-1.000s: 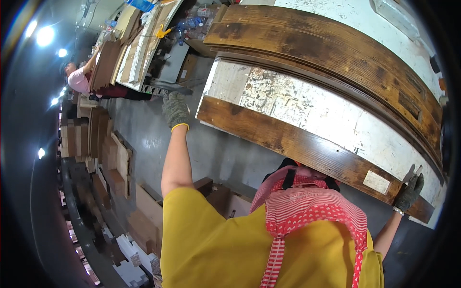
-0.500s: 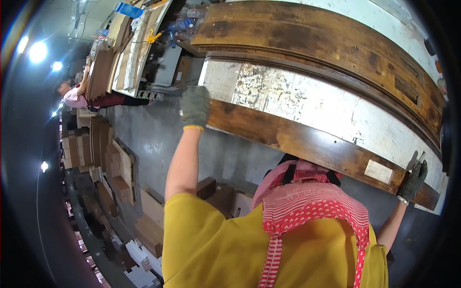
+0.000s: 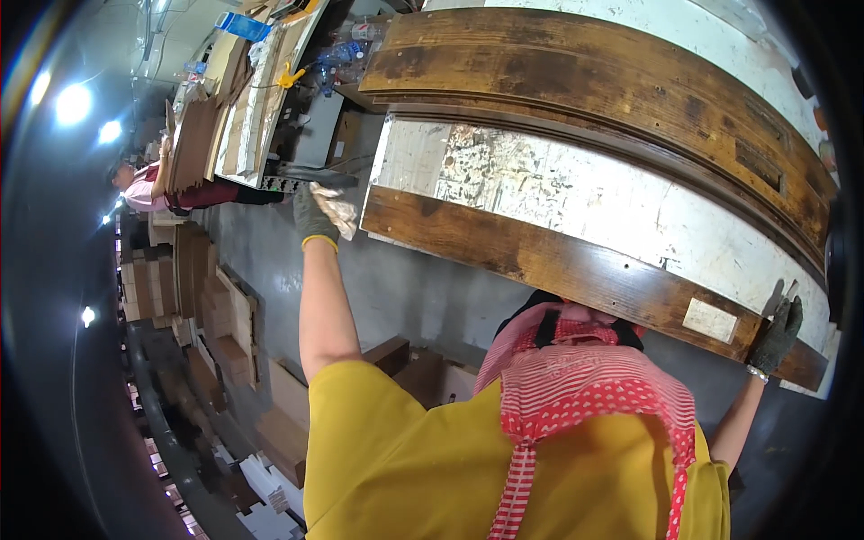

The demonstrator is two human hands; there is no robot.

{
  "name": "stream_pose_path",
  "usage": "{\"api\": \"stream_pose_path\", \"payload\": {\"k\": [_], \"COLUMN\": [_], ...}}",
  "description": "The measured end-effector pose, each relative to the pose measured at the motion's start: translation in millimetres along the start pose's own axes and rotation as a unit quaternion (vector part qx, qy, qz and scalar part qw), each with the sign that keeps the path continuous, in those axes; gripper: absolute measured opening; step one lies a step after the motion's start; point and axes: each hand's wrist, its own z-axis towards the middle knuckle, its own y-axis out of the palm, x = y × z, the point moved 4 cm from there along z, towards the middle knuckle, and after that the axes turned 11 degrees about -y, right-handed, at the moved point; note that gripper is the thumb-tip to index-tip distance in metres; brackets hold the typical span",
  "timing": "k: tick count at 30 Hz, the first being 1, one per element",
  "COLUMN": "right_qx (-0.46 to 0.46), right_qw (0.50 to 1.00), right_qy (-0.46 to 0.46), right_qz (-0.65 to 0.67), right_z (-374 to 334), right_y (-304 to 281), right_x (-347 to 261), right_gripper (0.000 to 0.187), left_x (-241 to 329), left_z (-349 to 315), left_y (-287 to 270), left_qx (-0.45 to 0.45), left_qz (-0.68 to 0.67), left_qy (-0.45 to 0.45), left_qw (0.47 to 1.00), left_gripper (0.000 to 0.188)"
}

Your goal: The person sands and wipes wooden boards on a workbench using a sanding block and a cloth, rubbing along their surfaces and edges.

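Observation:
My left hand (image 3: 315, 216), in a dark grey glove with a yellow cuff, is off the table past the left end of a brown wooden board. Its fingers are closed on a crumpled, stained pale rag (image 3: 338, 214). The narrow wooden board (image 3: 540, 256) lies along the near edge of a worn white tabletop (image 3: 576, 193), with a pale rectangular patch (image 3: 710, 320) near its right end. My right hand (image 3: 778, 340), also gloved, rests at that right end. A small pale tip shows beyond its bent fingers; what it belongs to is unclear.
Wider dark-stained boards (image 3: 558, 67) lie stacked across the far side of the table. At the left, another person (image 3: 148, 187) stands by a bench with brown panels (image 3: 193, 144). Plastic bottles (image 3: 340, 54) and cardboard boxes (image 3: 229, 315) are around.
My left hand has moved left off the board's end, and the rag now shows in it. My right hand has stayed at the board's right end.

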Motion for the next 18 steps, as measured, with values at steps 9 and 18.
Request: {"api": "stream_pose_path", "payload": {"k": [9, 18], "right_qx": [0.011, -0.010], "right_qw": [0.999, 0.999], "right_qy": [0.035, 0.023], "right_qz": [-0.010, -0.045], "right_z": [-1, -3], "right_y": [3, 5], "right_x": [-9, -19], "right_gripper": [0.040, 0.040], "left_x": [-30, -37], "left_z": [-103, -135], "left_y": [39, 36], "left_qx": [0.033, 0.103], "left_qz": [0.200, 0.523], "left_qy": [0.379, 0.593], "left_qw": [0.903, 0.603], "left_gripper": [0.016, 0.023]}}
